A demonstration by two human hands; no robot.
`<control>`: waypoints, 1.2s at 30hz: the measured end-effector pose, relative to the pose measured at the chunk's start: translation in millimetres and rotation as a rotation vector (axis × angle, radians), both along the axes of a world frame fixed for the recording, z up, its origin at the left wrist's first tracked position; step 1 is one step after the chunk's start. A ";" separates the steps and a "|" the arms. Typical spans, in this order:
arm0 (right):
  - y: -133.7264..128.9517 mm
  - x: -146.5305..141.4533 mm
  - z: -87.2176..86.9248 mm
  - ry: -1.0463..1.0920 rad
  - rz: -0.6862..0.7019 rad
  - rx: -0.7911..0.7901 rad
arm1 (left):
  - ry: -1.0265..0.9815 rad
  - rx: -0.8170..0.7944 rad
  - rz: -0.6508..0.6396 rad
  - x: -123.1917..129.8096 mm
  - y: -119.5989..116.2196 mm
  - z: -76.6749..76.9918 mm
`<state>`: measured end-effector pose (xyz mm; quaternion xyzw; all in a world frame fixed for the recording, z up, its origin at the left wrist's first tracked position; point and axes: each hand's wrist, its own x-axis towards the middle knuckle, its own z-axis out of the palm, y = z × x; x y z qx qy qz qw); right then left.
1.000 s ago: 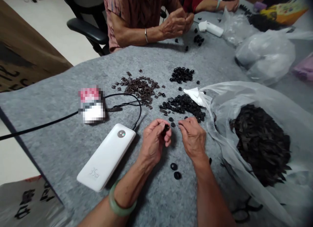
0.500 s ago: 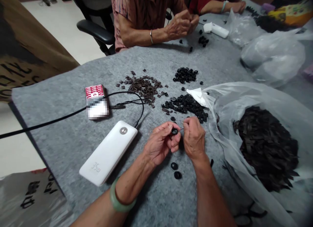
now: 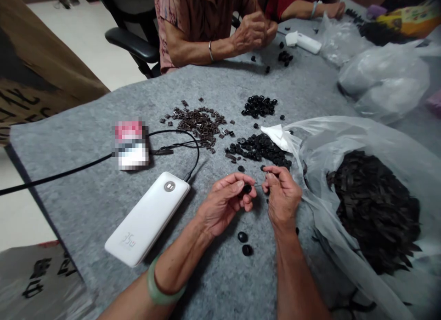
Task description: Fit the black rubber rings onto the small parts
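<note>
My left hand (image 3: 223,204) is shut on a small black rubber ring (image 3: 246,189), held between thumb and fingertips. A short thin metal pin (image 3: 258,185) shows between the ring and my right hand (image 3: 282,192), whose fingertips pinch it. The pin's exact shape is too small to tell. Just below my hands lie two round black pieces (image 3: 242,237). A heap of black rings (image 3: 260,147) sits just beyond my fingers, and a heap of small dark brown clips (image 3: 196,122) lies farther left.
A grey felt mat (image 3: 69,173) covers the table. A white power bank (image 3: 147,219) with a black cable lies left of my hands. To the right, a clear plastic bag (image 3: 372,209) holds dark strips. A co-worker's hands (image 3: 250,32) work across the table.
My hands have come together around the ring since the oldest frame. My right hand has now drawn slightly rightward, and the thin pin shows between it and the ring.
</note>
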<state>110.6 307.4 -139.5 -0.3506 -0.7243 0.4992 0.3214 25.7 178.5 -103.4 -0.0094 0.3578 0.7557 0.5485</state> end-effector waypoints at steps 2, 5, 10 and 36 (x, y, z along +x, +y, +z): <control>0.1 -0.2 -1.5 0.033 -0.038 -0.069 | 0.217 -0.100 0.009 2.0 0.0 0.4; 0.4 -1.1 -2.5 0.072 -0.102 -0.128 | 0.728 -0.265 0.008 8.8 -0.5 -1.8; -0.4 -4.0 -1.8 0.106 -0.148 -0.175 | 1.159 -0.316 -0.115 22.7 -0.9 -13.8; -3.1 -3.8 4.8 0.288 0.039 -0.333 | 0.866 -0.428 0.162 -17.4 19.7 -5.5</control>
